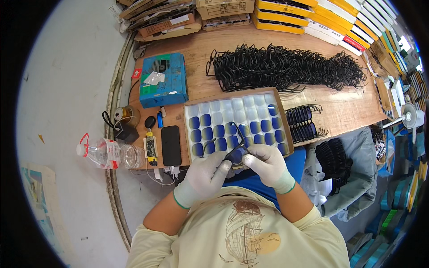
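Both my hands wear white knit gloves with green cuffs and meet over the near edge of a cardboard box. My left hand (203, 174) is closed around one side of a dark eyeglass frame (242, 135), whose temple arms point away from me. On the other side, my right hand (268, 165) pinches the frame's front with thumb and fingers. A dark blue lens (236, 155) shows between the hands; whether it is fully seated in the rim I cannot tell. Just beyond lies the shallow box (284, 117) with rows of lenses, many tinted blue, others pale or clear.
A long heap of black eyeglass frames (286, 67) lies at the back. Right of the box sit stacked sunglasses (300, 123). To the left are a blue box (163, 89), a phone (171, 145) and a plastic bottle (109, 153). A grey bag (357, 169) holds more frames.
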### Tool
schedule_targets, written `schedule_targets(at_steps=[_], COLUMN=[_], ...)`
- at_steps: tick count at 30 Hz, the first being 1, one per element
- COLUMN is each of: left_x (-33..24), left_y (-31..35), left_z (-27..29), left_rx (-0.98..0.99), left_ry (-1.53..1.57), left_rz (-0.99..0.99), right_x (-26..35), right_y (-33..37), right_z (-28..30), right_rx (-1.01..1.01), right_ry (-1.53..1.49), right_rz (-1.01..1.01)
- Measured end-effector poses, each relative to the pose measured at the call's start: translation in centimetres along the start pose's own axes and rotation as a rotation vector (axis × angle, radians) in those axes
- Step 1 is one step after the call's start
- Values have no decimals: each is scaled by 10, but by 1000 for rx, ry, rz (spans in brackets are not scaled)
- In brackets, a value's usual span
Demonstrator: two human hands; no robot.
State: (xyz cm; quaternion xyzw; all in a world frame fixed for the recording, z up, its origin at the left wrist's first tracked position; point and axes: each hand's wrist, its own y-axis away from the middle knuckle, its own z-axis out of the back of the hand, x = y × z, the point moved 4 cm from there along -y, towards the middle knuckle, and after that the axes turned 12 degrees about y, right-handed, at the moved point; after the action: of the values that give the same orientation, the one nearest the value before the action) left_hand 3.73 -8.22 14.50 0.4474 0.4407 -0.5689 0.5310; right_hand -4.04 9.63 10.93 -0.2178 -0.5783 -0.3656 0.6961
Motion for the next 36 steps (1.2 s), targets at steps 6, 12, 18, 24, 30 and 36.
schedule_targets(at_steps=[6, 12, 18, 24, 30, 36], left_x=[-3, -12, -10, 1, 7, 128], left_y=[4, -2, -4, -4, -33, -113], left_z=[-1, 3, -5, -16, -6, 52], left_rx=[-67, -23, -59, -163, 335, -150], left_ry=[-104, 22, 109, -102, -525, -476], left_rz=[-138, -113, -103, -88, 54, 275], right_x=[19, 43, 28, -9, 0, -8], right_y=[5, 10, 9, -5, -21, -15], right_z=[3, 8, 6, -15, 8, 43], right_rx=[-76, -88, -53, 58, -264, 153], right_ry=[165, 234, 183, -212, 392, 287], right_rz=[135, 253, 197, -81, 361, 128])
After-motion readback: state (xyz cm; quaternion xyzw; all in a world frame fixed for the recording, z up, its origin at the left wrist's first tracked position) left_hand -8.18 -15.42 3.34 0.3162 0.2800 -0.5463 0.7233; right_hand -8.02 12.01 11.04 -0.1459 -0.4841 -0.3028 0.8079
